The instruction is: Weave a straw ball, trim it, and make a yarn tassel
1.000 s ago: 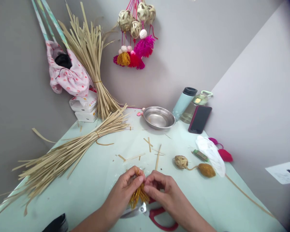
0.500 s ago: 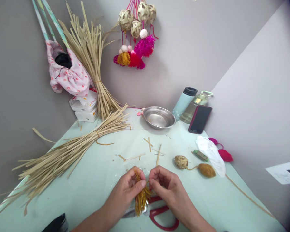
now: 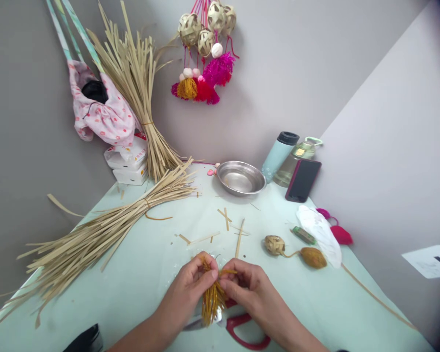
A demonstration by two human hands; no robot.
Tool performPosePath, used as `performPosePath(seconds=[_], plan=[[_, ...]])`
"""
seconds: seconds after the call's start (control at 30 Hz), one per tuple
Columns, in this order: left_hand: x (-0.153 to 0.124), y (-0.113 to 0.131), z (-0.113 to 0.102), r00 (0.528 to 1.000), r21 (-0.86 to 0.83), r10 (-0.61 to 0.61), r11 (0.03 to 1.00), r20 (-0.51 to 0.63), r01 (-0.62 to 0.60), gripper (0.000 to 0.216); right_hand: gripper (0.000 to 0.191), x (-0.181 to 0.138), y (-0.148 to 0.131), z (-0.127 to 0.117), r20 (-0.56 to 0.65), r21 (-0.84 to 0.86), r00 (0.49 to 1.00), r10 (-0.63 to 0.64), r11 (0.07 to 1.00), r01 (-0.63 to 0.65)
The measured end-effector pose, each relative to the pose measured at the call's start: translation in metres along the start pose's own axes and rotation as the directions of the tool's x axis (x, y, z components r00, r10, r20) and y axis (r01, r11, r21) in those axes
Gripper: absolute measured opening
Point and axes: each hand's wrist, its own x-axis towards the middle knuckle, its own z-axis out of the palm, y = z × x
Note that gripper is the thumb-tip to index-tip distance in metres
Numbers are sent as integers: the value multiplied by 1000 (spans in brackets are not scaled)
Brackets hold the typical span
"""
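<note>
A mustard-yellow yarn tassel (image 3: 213, 304) hangs from my left hand (image 3: 194, 281), its thumb and fingers closed around the top. Close beside it, my right hand (image 3: 249, 283) pinches some of the same yellow yarn, and a short piece sticks up over its fingertips. Beneath the hands lie red-handled scissors (image 3: 238, 325), partly covered by the tassel and my right hand. To the right, a small woven ball (image 3: 275, 245) is joined by a strand to a ball of mustard yarn (image 3: 313, 257).
A bundle of dry straw strips (image 3: 106, 220) lies at left; another (image 3: 141, 88) leans on the wall. A metal bowl (image 3: 241, 178), a blue tumbler (image 3: 280, 154), a water bottle (image 3: 297, 161) and a phone (image 3: 303, 181) stand at the back. Woven balls with tassels (image 3: 205, 44) hang above.
My right hand has come in against the tassel, closing the small gap between the hands. A piece of yellow yarn now shows above its fingertips. My left hand has shifted slightly left.
</note>
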Motion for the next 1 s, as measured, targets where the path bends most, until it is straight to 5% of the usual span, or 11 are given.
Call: performPosePath(seconds=[0.13,0.3,0.57,0.8,1.0], plan=[[2,0,-1,999,-33,2,999,-42,-4,18,32,-1,2,1,69,-26,998,-11,1000,13],[1,1,0,1000,-6,-5,1000,9,5,20,29,-2,-2,-1,-29,5,997,-66,998,66],[0,2,2,999,-159,-41,986,16,43,21,27,-2,1,1,67,-57,997,45,998,-41],[-1,-1,1,998,-24,-12,1000,59,13,23,38,-3,-8,-6,-38,-217,989,-140,968,129],[-2,-3,2,993,-13,-31,999,113,32,25,43,-1,5,-6,1,-201,998,-62,978,61]])
